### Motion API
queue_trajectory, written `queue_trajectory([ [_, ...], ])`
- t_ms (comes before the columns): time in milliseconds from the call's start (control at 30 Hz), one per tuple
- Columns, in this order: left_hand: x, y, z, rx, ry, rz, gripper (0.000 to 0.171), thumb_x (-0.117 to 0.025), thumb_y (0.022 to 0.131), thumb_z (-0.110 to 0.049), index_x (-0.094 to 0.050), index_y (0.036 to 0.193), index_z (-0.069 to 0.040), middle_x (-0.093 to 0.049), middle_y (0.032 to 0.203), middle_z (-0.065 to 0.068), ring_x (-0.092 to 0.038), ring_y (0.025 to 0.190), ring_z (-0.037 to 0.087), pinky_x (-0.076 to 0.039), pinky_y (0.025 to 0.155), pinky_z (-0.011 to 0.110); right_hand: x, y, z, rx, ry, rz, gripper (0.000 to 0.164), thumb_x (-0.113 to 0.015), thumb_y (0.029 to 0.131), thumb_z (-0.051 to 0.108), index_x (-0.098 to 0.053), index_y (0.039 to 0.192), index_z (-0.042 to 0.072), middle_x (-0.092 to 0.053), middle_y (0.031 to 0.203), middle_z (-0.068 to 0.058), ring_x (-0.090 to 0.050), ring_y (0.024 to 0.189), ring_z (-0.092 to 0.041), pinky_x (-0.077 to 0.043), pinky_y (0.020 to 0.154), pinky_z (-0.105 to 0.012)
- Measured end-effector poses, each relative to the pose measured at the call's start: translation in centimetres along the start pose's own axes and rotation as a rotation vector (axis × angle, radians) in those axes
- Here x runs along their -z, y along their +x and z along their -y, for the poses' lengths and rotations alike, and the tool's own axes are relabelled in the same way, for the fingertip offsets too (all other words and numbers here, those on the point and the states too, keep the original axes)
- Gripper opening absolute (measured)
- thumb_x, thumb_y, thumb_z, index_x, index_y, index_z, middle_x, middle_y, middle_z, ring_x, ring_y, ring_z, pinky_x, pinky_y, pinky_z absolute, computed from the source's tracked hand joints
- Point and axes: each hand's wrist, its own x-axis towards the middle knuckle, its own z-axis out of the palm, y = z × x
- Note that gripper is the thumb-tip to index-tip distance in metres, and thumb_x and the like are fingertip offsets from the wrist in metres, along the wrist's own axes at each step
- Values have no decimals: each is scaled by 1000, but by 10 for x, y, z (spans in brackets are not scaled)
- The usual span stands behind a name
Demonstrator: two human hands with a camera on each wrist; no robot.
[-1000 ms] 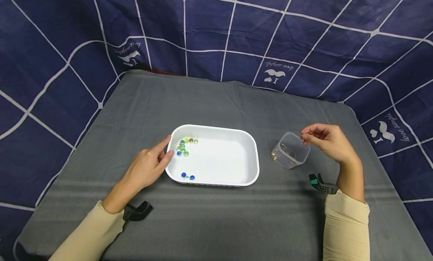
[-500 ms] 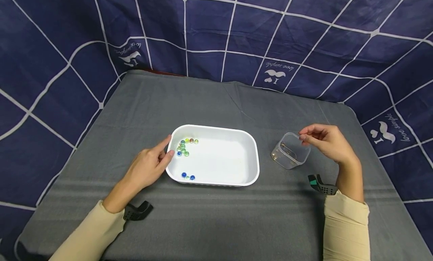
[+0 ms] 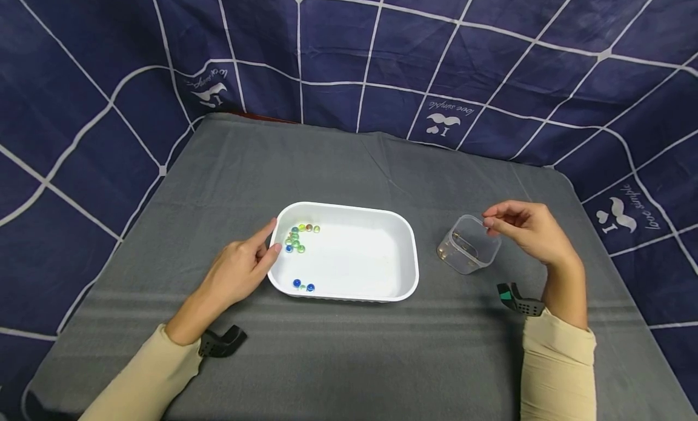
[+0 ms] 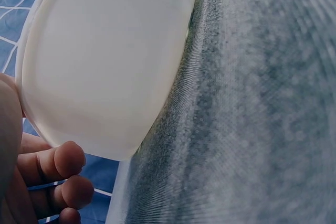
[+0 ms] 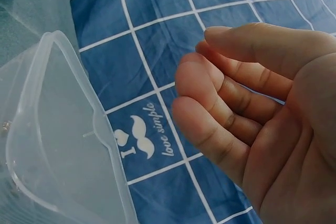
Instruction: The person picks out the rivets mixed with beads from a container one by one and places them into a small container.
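My left hand (image 3: 231,269) holds the left end of a white tray (image 3: 360,251), its thumb over the rim and its index finger along the edge. In the left wrist view the lower fingertips (image 4: 68,159) curl beside the tray's outer wall. Glass marbles (image 3: 295,237), mostly green with some blue, yellow and reddish ones, lie in the tray's left part. A smaller group with blue marbles (image 3: 310,287) lies by its near wall. My right hand (image 3: 526,227) hovers at the right rim of a clear plastic container (image 3: 468,251), fingers loosely curled; nothing shows between them (image 5: 199,124).
Several small gold-coloured bits (image 3: 443,249) show through the container's wall; their kind cannot be told. Grey cloth (image 3: 338,360) covers the table. A navy curtain with white lines (image 3: 338,45) hangs behind and at both sides.
Little differs. My right hand has shifted very slightly to the left at the container's rim. My left hand, the tray and the marbles keep their places.
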Motion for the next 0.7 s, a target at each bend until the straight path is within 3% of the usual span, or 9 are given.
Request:
queue_trajectory([
  [367, 1, 1, 1, -12, 19, 0, 47, -60, 98, -17, -53, 138, 6, -45, 59, -9, -35, 47, 4, -33, 47, 27, -1, 3, 2, 14, 10, -23, 11, -68, 89, -8, -70, 98, -4, -69, 74, -5, -65, 64, -7, -49, 61, -15],
  [700, 1, -1, 2, -9, 13, -5, 47, -60, 98, -17, -53, 138, 6, -46, 59, -9, -36, 47, 4, -33, 47, 27, -5, 15, 12, 34, 20, -22, 11, -68, 88, -8, -70, 99, -7, -70, 76, 0, -66, 65, -7, -50, 60, -16],
])
